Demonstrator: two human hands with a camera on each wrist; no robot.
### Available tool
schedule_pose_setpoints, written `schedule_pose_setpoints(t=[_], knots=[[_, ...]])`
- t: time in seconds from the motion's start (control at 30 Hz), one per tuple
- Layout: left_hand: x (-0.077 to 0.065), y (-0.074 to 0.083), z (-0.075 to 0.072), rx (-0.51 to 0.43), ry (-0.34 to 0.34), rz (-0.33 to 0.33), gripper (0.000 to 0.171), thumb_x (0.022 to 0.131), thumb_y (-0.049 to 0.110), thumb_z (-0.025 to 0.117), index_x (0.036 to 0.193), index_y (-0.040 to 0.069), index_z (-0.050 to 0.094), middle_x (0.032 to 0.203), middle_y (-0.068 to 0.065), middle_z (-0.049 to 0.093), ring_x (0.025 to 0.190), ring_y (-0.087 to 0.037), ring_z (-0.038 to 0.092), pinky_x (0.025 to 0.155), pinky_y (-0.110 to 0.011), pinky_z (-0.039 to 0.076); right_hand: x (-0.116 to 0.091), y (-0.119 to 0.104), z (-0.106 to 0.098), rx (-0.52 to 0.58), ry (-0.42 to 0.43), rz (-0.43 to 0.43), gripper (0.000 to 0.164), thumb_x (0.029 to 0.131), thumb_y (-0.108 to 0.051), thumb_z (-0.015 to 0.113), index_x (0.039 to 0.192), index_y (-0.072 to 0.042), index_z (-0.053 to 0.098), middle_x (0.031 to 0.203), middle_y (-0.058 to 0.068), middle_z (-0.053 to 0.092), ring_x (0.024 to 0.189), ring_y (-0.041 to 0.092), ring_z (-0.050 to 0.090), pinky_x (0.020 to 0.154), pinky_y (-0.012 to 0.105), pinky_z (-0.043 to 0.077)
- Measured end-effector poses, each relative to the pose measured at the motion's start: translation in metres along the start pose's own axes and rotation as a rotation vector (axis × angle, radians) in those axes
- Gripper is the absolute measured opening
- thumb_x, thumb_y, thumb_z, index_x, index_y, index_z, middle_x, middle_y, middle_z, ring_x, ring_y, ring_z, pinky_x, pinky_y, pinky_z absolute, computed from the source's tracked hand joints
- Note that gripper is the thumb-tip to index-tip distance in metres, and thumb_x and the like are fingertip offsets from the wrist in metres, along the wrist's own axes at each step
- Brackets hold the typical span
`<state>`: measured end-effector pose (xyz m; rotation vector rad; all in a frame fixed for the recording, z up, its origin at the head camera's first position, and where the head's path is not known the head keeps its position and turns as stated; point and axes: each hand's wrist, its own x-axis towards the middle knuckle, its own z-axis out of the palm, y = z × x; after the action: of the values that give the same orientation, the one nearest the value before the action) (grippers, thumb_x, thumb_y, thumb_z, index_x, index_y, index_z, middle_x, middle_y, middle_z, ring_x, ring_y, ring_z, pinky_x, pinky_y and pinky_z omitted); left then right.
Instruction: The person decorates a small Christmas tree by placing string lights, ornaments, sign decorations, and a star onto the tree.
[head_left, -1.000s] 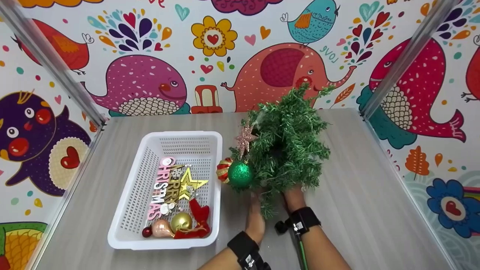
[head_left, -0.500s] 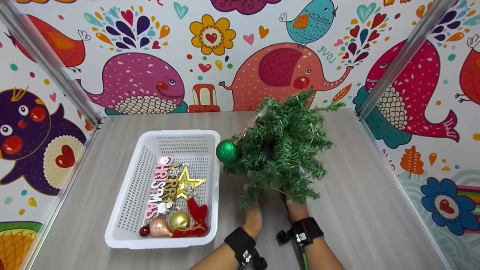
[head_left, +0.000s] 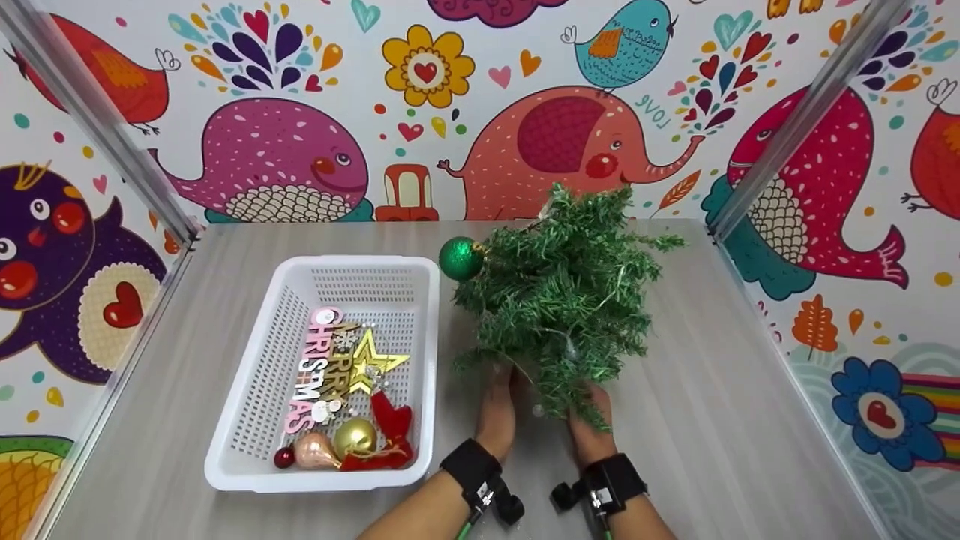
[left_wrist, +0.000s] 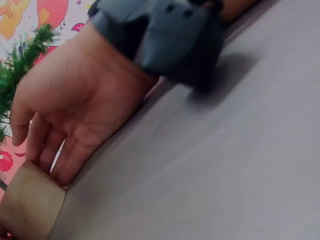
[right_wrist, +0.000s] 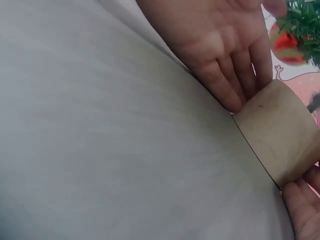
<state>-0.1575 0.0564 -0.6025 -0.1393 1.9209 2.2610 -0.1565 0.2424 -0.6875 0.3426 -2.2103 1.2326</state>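
Note:
A small artificial Christmas tree [head_left: 562, 315] stands on the table between both hands. A green bauble [head_left: 460, 259] hangs at its far left side. My left hand [head_left: 496, 416] is low on the tree's left, and my right hand [head_left: 596, 431] on its right; branches cover the fingers. In the left wrist view, my right hand [left_wrist: 85, 95] touches the round wooden base [left_wrist: 32, 202] with extended fingers, thumb apart. Across the base [right_wrist: 277, 132] in the right wrist view, my left hand [right_wrist: 220, 45] rests extended fingers against it. A red-and-gold bauble [right_wrist: 289, 50] shows behind.
Left of the tree stands a white plastic basket [head_left: 433, 375]. In it lie a pink Christmas sign [head_left: 304, 375], a gold star [head_left: 379, 361], a gold bauble [head_left: 355, 436], a pink drop ornament [head_left: 315, 450], a red bauble [head_left: 284, 457] and a red bow [head_left: 394, 424]. Patterned walls surround the table.
The tree has turned clockwise seen from above. Its green bauble went from front left to back left; the pink star and striped bauble left sight in the head view. Both hands stay at the base.

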Motion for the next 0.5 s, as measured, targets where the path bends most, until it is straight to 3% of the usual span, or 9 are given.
schedule_pose_setpoints(t=[0.03, 0.07, 0.13, 0.17, 0.23, 0.3, 0.4, 0.5], knots=[[0.001, -0.001, 0.0, -0.002, -0.007, 0.005, 0.069, 0.101, 0.057, 0.019, 0.152, 0.01, 0.021, 0.161, -0.011, 0.011, 0.147, -0.032, 0.01, 0.118, -0.052, 0.011, 0.008, -0.02, -0.001, 0.096, 0.061, -0.011, 0.042, 0.082, 0.007, 0.063, 0.123, 0.006, 0.054, 0.117, 0.011, 0.059, 0.108, 0.015, 0.053, 0.091, 0.026, 0.043], [0.002, -0.001, -0.001, -0.001, -0.014, 0.008, 0.071, 0.1, 0.058, 0.018, 0.153, 0.01, 0.02, 0.161, -0.01, 0.011, 0.147, -0.031, 0.01, 0.118, -0.052, 0.011, 0.012, -0.034, -0.004, 0.129, 0.066, -0.037, 0.044, 0.078, 0.012, 0.063, 0.121, 0.008, 0.054, 0.115, 0.008, 0.059, 0.106, 0.01, 0.052, 0.088, 0.021, 0.041], [0.003, -0.002, -0.001, 0.019, -0.021, 0.023, 0.072, 0.1, 0.058, 0.015, 0.152, 0.008, 0.019, 0.16, -0.012, 0.013, 0.147, -0.032, 0.011, 0.118, -0.053, 0.01, 0.018, -0.051, -0.006, 0.117, 0.054, -0.068, 0.043, 0.073, 0.018, 0.063, 0.115, 0.011, 0.055, 0.11, 0.003, 0.06, 0.102, 0.003, 0.051, 0.084, 0.016, 0.04], [0.004, -0.002, -0.002, 0.029, -0.024, 0.027, 0.073, 0.1, 0.058, 0.015, 0.152, 0.007, 0.019, 0.16, -0.013, 0.013, 0.147, -0.033, 0.011, 0.118, -0.053, 0.01, 0.021, -0.055, -0.007, 0.114, 0.034, -0.033, 0.038, 0.075, 0.017, 0.063, 0.111, 0.01, 0.057, 0.106, 0.002, 0.061, 0.098, 0.001, 0.051, 0.082, 0.016, 0.04], [0.004, 0.0, -0.002, 0.042, -0.026, 0.033, 0.074, 0.1, 0.059, 0.014, 0.152, 0.007, 0.019, 0.159, -0.013, 0.015, 0.147, -0.032, 0.012, 0.118, -0.052, 0.011, 0.027, -0.064, -0.008, 0.084, -0.011, 0.084, 0.024, 0.079, 0.015, 0.061, 0.102, 0.009, 0.06, 0.097, 0.003, 0.063, 0.09, 0.002, 0.053, 0.077, 0.018, 0.043], [0.004, 0.001, -0.002, 0.065, -0.021, 0.04, 0.074, 0.1, 0.058, 0.013, 0.151, 0.006, 0.022, 0.159, -0.013, 0.017, 0.146, -0.032, 0.015, 0.118, -0.052, 0.013, 0.032, -0.067, -0.009, 0.065, -0.072, 0.259, 0.013, 0.089, 0.005, 0.057, 0.1, 0.003, 0.064, 0.092, 0.004, 0.063, 0.084, 0.003, 0.054, 0.073, 0.021, 0.045], [0.001, 0.003, -0.005, 0.095, -0.005, 0.04, 0.07, 0.101, 0.057, 0.016, 0.15, 0.008, 0.028, 0.158, -0.011, 0.021, 0.145, -0.03, 0.019, 0.117, -0.05, 0.016, 0.038, -0.071, -0.009, 0.111, -0.129, 0.477, 0.019, 0.099, -0.008, 0.048, 0.105, 0.0, 0.064, 0.095, 0.008, 0.064, 0.084, 0.006, 0.055, 0.073, 0.024, 0.046], [-0.01, 0.003, -0.011, 0.156, 0.027, 0.077, 0.059, 0.104, 0.047, 0.027, 0.146, 0.007, 0.037, 0.153, -0.014, 0.034, 0.141, -0.032, 0.03, 0.115, -0.049, 0.024, 0.037, -0.07, -0.008, 0.197, -0.135, 0.582, 0.024, 0.102, -0.015, 0.045, 0.108, -0.001, 0.063, 0.098, 0.009, 0.062, 0.085, 0.01, 0.055, 0.075, 0.024, 0.047]])
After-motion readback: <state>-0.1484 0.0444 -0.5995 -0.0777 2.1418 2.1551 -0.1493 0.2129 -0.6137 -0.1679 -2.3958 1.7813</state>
